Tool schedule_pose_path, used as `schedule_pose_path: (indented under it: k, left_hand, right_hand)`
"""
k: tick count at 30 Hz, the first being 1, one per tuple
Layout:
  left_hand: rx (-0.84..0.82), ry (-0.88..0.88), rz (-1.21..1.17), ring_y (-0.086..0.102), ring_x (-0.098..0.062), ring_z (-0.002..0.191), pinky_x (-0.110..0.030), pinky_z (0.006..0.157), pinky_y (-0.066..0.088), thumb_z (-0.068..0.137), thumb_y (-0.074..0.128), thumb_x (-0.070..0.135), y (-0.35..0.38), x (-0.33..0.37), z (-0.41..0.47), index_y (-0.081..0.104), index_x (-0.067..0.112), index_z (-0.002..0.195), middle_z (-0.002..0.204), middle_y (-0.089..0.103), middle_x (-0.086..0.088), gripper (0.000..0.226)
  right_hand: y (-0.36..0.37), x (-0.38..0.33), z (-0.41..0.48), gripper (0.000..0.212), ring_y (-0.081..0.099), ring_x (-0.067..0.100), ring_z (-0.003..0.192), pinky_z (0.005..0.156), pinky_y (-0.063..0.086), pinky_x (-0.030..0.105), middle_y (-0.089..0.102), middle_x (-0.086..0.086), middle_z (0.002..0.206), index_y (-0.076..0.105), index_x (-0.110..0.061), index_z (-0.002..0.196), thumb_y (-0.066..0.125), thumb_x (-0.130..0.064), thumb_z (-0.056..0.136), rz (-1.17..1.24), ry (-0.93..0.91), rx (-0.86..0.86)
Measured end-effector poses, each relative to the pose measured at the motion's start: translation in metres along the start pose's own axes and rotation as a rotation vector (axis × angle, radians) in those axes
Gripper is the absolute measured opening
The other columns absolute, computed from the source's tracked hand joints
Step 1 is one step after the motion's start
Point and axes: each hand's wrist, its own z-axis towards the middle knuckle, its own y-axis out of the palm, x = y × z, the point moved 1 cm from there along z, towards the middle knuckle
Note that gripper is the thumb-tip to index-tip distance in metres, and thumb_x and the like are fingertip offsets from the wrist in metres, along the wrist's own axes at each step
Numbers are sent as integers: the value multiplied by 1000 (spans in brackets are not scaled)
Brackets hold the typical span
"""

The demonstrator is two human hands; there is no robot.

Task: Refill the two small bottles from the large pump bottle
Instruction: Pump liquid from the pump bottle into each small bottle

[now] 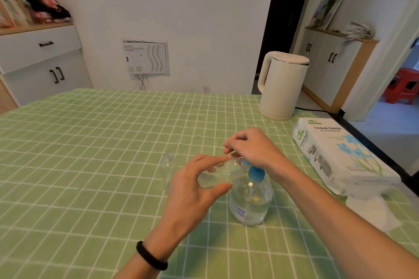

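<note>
Frame centre: left grip [195, 186] closed around a tilted small bottle [221, 175]; right grip [247, 147] pinches its neck above the pump bottle [250, 199].

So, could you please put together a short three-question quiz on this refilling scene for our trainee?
1. True or false: the left hand holds a small clear bottle tilted over the pump bottle.
2. Which stands at the table's far right corner? A) kettle B) toaster C) vase
3. Fill in: the second small bottle stands upright on the ____ tablecloth, left of both hands.

Key: 1 true. 2 A, the kettle, beyond the tissue pack. 3 green. The right hand works at the held bottle's mouth.
</note>
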Motion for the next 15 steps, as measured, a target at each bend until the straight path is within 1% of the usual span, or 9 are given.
schedule_pose_path:
  k: [3,7,12,15]
  left_hand:
    - [4,-4,-4,66,-4,101,-9,88,46,76,91,17,0,-2,0,74,43,123,107,74,18,56]
    - [0,-25,0,67,-4,102,-14,90,50,76,92,18,2,-5,0,74,41,123,109,74,19,56]
    - [-17,-35,-4,66,-5,104,-14,93,49,77,90,18,3,-7,-3,74,39,124,111,73,18,54]
    - [-21,-38,2,66,-3,104,-15,92,50,78,90,19,3,-6,-4,73,39,125,112,73,18,54]
  right_hand:
    - [2,3,1,18,78,12,85,85,63,32,81,-4,89,80,-15,95,64,-21,99,36,16,0]
    - [5,8,3,19,79,11,82,84,63,31,81,-3,86,80,-15,92,63,-17,99,43,28,22]
    - [6,12,2,22,79,11,81,84,62,29,81,-2,86,81,-13,93,60,-14,100,44,50,14]
    - [6,11,1,21,79,13,83,86,62,31,81,-1,86,81,-12,93,60,-14,100,49,48,18]
